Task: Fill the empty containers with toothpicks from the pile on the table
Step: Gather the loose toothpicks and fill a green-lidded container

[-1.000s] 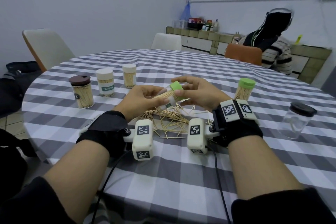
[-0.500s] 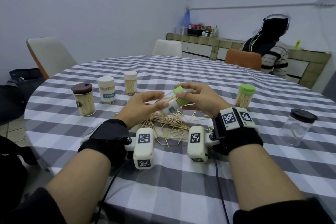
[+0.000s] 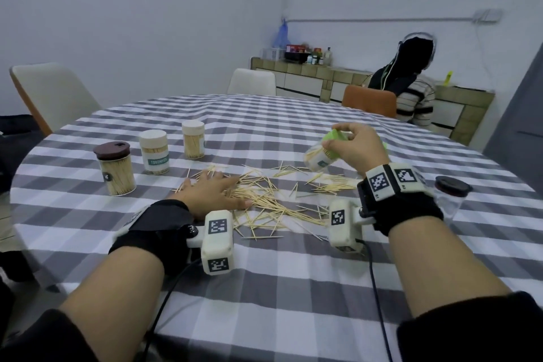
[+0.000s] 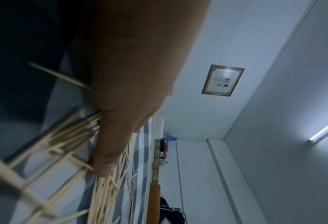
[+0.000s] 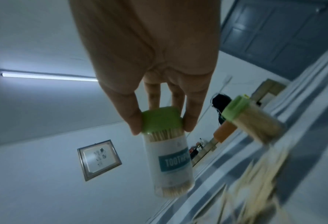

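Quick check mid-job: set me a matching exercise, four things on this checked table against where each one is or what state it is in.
Things:
1. Green-lidded toothpick container
2. Brown-lidded jar of toothpicks
3. Clear glass jar with black lid
4. Loose wooden toothpick pile

States:
A. Empty, at the table's right edge
B. Under the flat left hand
C. Held by its lid in the right hand, off the table
D. Upright, leftmost of the row of three

Pairs: 1-C, 2-D, 3-A, 4-B
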